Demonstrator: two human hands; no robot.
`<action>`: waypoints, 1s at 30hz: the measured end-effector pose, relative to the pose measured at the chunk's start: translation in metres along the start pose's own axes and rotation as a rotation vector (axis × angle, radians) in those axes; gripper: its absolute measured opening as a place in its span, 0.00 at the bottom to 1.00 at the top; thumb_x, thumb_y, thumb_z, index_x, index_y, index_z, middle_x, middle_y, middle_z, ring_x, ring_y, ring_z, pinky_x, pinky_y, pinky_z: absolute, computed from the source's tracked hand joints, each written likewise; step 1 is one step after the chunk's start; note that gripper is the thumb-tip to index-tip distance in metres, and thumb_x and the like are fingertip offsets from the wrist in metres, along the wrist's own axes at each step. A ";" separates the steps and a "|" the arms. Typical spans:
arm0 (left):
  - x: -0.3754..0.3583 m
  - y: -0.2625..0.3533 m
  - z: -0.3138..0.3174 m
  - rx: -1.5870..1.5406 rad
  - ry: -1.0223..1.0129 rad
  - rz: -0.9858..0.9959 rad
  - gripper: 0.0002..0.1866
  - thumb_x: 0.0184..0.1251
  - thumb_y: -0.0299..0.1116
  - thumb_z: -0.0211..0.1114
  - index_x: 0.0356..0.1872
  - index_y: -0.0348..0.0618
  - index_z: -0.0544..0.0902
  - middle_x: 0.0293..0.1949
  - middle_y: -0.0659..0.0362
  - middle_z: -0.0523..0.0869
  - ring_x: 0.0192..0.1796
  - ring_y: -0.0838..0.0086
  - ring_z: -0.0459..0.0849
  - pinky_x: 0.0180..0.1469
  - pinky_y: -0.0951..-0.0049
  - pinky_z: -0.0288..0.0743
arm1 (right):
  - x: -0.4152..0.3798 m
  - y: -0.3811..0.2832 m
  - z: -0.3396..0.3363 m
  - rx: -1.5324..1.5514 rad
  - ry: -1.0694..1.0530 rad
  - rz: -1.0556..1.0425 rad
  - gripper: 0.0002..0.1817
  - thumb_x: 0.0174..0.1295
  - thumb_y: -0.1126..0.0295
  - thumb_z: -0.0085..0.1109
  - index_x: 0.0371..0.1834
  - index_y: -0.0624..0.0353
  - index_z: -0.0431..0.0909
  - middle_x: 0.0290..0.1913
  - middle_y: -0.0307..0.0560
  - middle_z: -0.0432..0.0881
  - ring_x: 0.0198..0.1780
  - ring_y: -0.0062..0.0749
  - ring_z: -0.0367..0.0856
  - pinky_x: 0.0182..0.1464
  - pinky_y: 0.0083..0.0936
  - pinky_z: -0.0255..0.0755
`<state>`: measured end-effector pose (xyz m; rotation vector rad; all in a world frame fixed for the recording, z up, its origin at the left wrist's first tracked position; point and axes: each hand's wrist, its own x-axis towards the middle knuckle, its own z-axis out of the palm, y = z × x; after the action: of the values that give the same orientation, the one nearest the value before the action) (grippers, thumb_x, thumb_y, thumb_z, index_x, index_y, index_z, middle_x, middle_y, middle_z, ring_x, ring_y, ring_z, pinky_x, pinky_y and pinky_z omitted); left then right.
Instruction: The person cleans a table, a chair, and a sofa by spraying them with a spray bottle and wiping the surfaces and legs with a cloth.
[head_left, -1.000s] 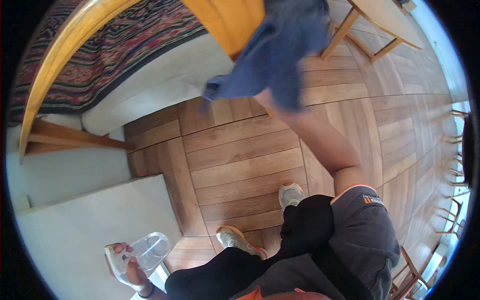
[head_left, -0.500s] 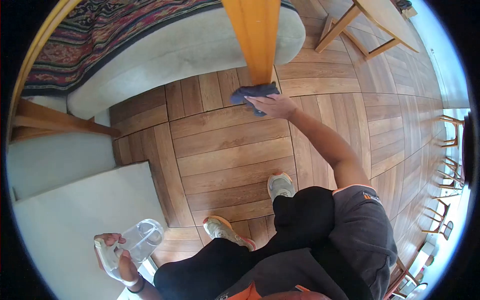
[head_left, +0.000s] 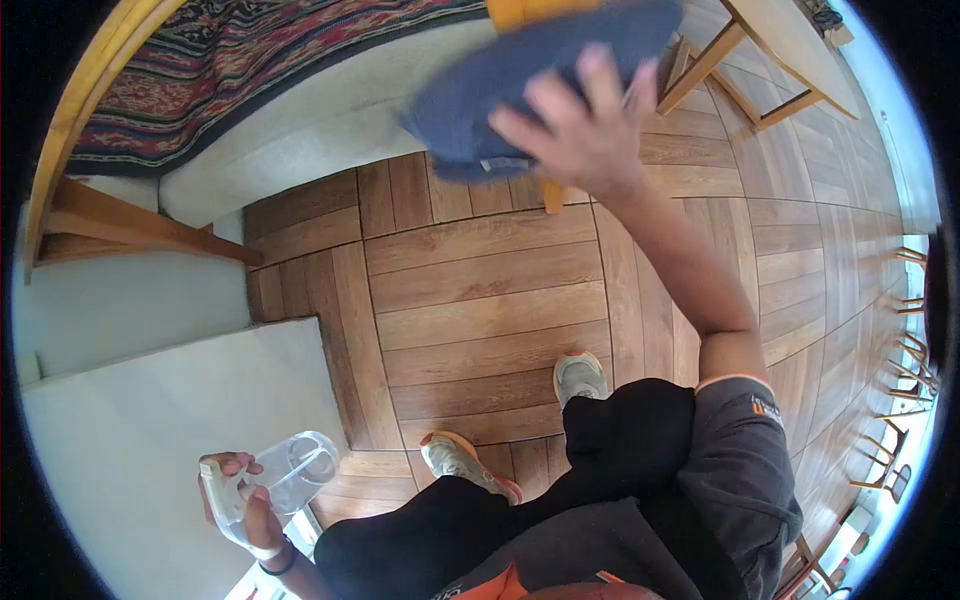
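Note:
My right hand [head_left: 590, 135] is raised at the top of the view, fingers spread over a dark blue cloth [head_left: 500, 95] that is smeared by motion. The cloth overlaps an orange-brown wooden leg [head_left: 553, 195], hiding most of it. At the lower left, my left hand [head_left: 250, 505] is wrapped round the neck of a clear spray bottle [head_left: 300, 470] with a white trigger head. The bottle is tilted, its base pointing up and to the right, in front of a pale block.
A bench with a grey-white cushion [head_left: 290, 125] and patterned red textile [head_left: 220, 75] runs along the upper left. The pale block [head_left: 180, 410] stands at left. A wooden table [head_left: 800, 45] is at upper right, with several chairs [head_left: 895, 440] along the right. Parquet-look floor [head_left: 490, 290] lies between.
My right hand has moved up from the foot of the wooden leg with the cloth, which now spreads wider and looks larger. The left hand keeps hold of the spray bottle.

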<state>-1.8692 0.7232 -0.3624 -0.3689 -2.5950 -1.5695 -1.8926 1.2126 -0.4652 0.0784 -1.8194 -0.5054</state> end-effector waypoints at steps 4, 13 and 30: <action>0.003 0.001 0.004 0.001 -0.034 0.030 0.24 0.47 0.39 0.70 0.43 0.35 0.77 0.41 0.52 0.75 0.43 0.65 0.77 0.42 0.66 0.75 | 0.059 0.016 0.004 0.141 0.144 0.129 0.26 0.57 0.56 0.67 0.61 0.41 0.77 0.71 0.48 0.65 0.76 0.48 0.61 0.73 0.51 0.61; 0.001 0.004 0.001 0.046 -0.014 0.027 0.23 0.46 0.39 0.69 0.41 0.35 0.77 0.41 0.52 0.75 0.41 0.65 0.77 0.41 0.66 0.75 | -0.160 -0.018 0.011 0.204 -0.291 -0.141 0.19 0.60 0.60 0.57 0.55 0.31 0.85 0.57 0.21 0.78 0.62 0.28 0.72 0.62 0.49 0.70; 0.013 0.033 0.011 -0.181 -0.111 0.020 0.20 0.39 0.28 0.63 0.39 0.31 0.80 0.37 0.50 0.80 0.37 0.66 0.83 0.41 0.66 0.82 | 0.079 0.020 -0.009 0.324 -0.006 0.129 0.22 0.56 0.49 0.67 0.52 0.42 0.83 0.61 0.48 0.73 0.69 0.58 0.68 0.69 0.63 0.63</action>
<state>-1.8728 0.7491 -0.3365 -0.5082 -2.5250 -1.8333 -1.9051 1.2041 -0.3841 0.1795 -1.8843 -0.1178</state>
